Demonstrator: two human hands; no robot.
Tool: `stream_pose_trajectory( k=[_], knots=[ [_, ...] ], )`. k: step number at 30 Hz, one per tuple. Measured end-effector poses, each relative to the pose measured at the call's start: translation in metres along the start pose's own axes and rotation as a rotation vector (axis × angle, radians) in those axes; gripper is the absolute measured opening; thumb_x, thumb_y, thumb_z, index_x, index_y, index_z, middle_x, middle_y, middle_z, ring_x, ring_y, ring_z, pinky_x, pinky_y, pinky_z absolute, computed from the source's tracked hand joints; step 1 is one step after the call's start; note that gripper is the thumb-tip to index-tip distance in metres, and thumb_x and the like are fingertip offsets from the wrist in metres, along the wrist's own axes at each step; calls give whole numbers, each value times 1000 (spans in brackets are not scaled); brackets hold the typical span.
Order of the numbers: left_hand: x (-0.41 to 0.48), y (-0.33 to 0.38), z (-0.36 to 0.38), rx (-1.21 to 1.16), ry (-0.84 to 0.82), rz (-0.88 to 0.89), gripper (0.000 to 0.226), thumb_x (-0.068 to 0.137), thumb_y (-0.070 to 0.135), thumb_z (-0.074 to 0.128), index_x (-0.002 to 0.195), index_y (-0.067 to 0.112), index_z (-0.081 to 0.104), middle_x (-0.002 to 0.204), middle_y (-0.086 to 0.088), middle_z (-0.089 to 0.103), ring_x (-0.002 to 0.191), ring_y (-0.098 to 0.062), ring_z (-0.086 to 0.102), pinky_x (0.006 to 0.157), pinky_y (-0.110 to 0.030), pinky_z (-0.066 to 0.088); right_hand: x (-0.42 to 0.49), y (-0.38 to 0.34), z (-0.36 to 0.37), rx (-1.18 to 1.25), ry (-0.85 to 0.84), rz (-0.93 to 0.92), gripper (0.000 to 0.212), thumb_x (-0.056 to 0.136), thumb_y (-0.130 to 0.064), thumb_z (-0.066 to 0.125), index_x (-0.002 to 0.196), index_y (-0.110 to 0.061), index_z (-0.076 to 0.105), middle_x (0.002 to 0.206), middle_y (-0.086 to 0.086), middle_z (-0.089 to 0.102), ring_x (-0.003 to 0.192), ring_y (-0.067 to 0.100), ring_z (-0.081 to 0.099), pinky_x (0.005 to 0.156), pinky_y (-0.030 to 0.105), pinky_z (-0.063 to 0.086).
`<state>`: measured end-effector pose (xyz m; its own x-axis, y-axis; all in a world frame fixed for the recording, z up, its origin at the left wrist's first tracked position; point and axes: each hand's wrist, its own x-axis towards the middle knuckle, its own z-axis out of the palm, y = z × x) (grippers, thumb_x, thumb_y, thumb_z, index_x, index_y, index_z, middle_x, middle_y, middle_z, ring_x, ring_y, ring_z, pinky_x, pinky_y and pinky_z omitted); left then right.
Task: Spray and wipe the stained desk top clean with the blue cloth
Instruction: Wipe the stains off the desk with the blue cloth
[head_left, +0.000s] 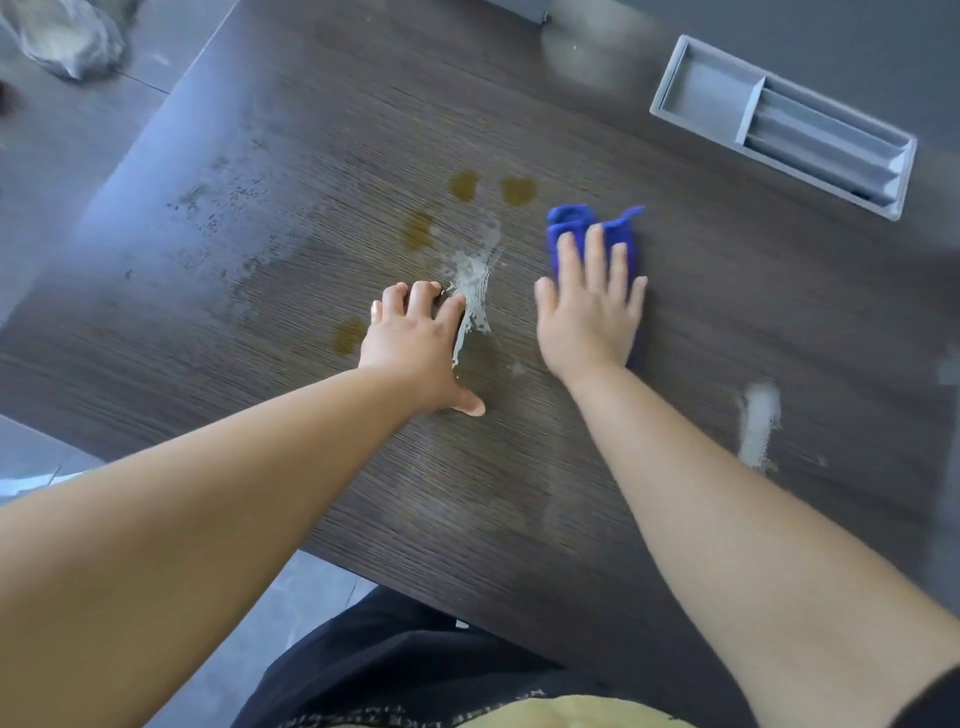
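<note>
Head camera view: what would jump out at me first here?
The bright blue cloth, pressed flat under the right hand at mid-desk, stands out against the dark desk top. Just left of it lie brown stains and a whitish wet smear, with the left hand braced beside the smear.

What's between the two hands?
In the head view, a whitish wet smear lies on the desk top between the left hand and the right hand.

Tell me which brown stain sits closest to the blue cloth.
The rightmost stain of the far pair, just left of the blue cloth; the other three lie farther left.
</note>
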<state>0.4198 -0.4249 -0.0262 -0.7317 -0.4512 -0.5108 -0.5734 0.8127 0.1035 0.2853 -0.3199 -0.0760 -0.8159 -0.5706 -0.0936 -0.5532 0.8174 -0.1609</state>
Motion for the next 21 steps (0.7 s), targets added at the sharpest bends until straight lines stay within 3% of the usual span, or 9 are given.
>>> stream_pose_trajectory(
  k=[4,6,8,12,14,16,19,21],
  knots=[
    [0,-1,1,10,11,11,119,55,72,71,147,23,14,151,-7,15,138,-35,11,116,-44,17,-46,27,1,-50,-61,-600,50,95,-41,34,142,-24,41,152,4,34,139,31,31,109,55,26],
    [-1,-1,1,-10,15,13,118,55,70,72,147,23,15,151,-6,14,138,-34,10,116,-45,16,-38,61,-7,-75,-74,-691,48,93,-41,37,139,-27,42,150,3,37,136,29,36,107,55,28],
    [-2,-1,0,-20,12,17,117,55,70,73,147,24,16,151,-5,15,137,-33,11,116,-45,17,-13,78,-14,-77,-57,-536,50,94,-42,34,142,-28,39,152,2,34,138,29,32,108,58,27],
    [-4,-1,-1,-73,36,2,113,52,67,76,143,26,23,148,-3,18,135,-32,15,111,-41,23,36,37,-18,51,-33,115,50,101,-40,27,149,-31,21,160,-5,7,146,22,5,116,50,6],
    [-5,-1,0,-84,43,6,112,54,66,76,143,26,23,149,-3,18,136,-32,14,112,-41,23,32,4,-13,69,-28,177,52,100,-41,27,150,-29,18,160,-4,5,146,24,4,116,49,5],
    [-4,-4,0,-80,58,16,112,57,66,74,145,25,19,149,-5,16,137,-33,12,112,-42,22,7,-12,-3,25,-40,-47,52,99,-42,26,149,-28,23,159,0,12,145,27,11,114,50,9],
    [-1,-17,-5,-21,102,6,120,58,72,70,149,25,6,152,-7,10,142,-36,1,116,-46,10,-31,10,-4,-49,-129,-548,52,96,-41,26,144,-25,37,155,2,28,141,29,26,111,53,20],
    [4,-33,-13,-42,105,-60,126,54,73,71,150,27,3,155,-5,4,143,-34,-5,116,-47,4,-26,42,-11,-94,-135,-697,50,94,-38,32,141,-25,43,151,2,36,137,29,34,108,55,26]
  ],
)
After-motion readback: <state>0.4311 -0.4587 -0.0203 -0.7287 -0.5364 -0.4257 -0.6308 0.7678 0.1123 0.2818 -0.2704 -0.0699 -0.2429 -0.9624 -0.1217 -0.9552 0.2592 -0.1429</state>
